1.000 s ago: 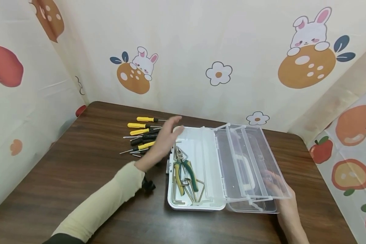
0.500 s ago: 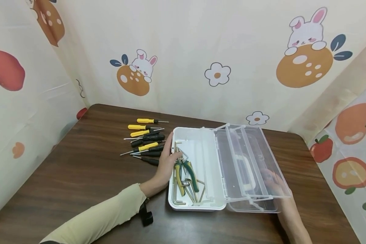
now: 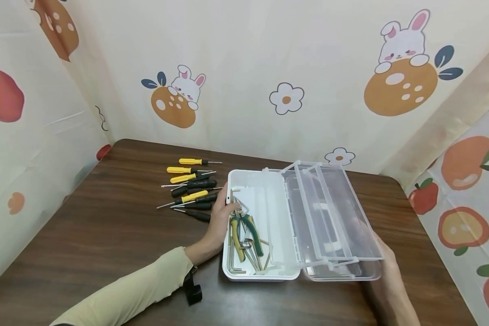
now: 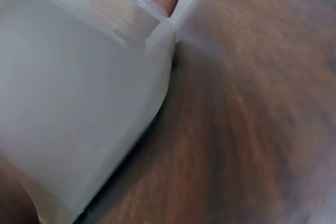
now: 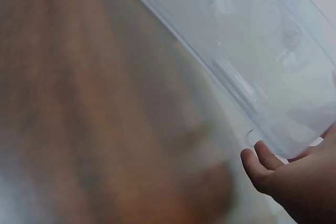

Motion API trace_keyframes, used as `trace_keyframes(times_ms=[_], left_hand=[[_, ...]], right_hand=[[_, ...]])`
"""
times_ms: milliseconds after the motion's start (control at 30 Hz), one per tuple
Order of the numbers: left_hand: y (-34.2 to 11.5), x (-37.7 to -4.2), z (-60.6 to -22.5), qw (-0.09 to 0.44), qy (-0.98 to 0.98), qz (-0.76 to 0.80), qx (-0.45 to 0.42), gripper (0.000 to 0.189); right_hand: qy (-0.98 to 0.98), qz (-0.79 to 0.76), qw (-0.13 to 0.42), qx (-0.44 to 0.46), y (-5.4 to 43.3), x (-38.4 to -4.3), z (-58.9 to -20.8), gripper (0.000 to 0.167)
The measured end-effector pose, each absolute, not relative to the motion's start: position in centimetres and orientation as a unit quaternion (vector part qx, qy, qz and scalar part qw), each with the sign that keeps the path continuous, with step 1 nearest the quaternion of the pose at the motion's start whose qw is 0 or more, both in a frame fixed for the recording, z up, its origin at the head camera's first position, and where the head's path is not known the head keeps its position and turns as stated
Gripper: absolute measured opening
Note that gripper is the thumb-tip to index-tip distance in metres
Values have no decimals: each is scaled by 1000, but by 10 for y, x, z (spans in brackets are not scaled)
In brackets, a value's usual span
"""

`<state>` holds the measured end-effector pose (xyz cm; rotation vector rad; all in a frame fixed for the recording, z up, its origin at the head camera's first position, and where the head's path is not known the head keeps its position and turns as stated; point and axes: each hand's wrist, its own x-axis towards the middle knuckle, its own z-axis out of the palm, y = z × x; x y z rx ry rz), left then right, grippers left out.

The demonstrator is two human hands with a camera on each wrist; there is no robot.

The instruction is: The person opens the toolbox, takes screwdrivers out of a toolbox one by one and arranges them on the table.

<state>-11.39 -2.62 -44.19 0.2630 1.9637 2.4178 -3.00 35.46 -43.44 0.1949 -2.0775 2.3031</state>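
Observation:
A white toolbox (image 3: 257, 192) lies open on the table, its clear lid (image 3: 350, 203) hinged back to the right. Along its left wall, my left hand (image 3: 217, 226) grips the rim, thumb over the inside and fingers outside. My right hand (image 3: 389, 267) holds the lid's outer edge; the right wrist view shows its fingers (image 5: 257, 169) bent at the lid's corner. Inside the box are pliers (image 3: 256, 237) with green and yellow handles and several hex keys (image 3: 237, 271). The left wrist view mostly shows the box's white outer wall (image 4: 79, 93).
Several screwdrivers with yellow handles (image 3: 191, 161) or black handles (image 3: 201, 184) lie left of the toolbox, close to my left hand. A dark wooden table (image 3: 118, 217) bears everything. Patterned curtains (image 3: 236, 54) stand behind it and at both sides.
My left hand has come down from above the screwdrivers onto the toolbox's left wall. The lid's outer side has risen a little with my right hand.

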Motion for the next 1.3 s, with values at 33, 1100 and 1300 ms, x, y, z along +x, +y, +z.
trace_keyframes(times_ms=[33,1100,1300], left_hand=[[-25,-114,-442,8,626,774,89,71],[-20,-113,-444,-7,647,757,85,53],[-19,-117,-449,-22,631,763,137,54]], right_hand=[[-663,745,15,78,355,-29,-430,51],[-760,559,229,241,225,-18,-332,48],[-820,410,295,268,197,-17,-330,52]])
